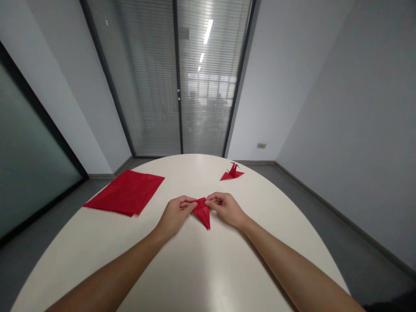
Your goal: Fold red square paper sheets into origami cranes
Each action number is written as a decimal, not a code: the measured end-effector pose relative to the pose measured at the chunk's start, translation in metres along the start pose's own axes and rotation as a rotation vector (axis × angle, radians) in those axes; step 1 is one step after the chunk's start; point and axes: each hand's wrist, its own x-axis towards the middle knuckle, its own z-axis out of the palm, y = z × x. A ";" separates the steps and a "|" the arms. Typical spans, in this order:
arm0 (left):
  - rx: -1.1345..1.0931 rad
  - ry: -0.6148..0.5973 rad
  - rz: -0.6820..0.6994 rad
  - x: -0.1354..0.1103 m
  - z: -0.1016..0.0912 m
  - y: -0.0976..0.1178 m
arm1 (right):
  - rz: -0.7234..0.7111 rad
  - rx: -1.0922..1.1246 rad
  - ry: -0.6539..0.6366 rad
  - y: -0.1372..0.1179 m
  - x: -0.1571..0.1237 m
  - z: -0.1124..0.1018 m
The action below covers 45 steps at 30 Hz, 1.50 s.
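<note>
Between my two hands is a piece of folded red origami paper [203, 213], kite-shaped with its narrow point toward me and a crease down its middle. My left hand [176, 213] pinches its upper left edge between thumb and fingers. On the opposite side my right hand [227, 209] grips the upper right corner the same way. The fingers hide both side corners of the paper. Farther off to the right stands a finished red paper crane [233, 172] with its wings spread, apart from both hands.
Red paper sheets [126, 193] lie loosely stacked at the left of the round white table [195, 171], partly over its edge. Beyond the table are a glass partition with blinds [156, 86] and white walls, one with a socket plate [261, 146].
</note>
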 end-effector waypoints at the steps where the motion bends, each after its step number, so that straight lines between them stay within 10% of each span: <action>1: -0.004 0.005 -0.004 0.000 0.000 0.000 | -0.019 -0.030 0.003 -0.001 0.000 0.000; 45: 0.188 0.004 0.100 0.001 0.000 -0.009 | -0.107 -0.094 -0.034 0.000 -0.004 0.002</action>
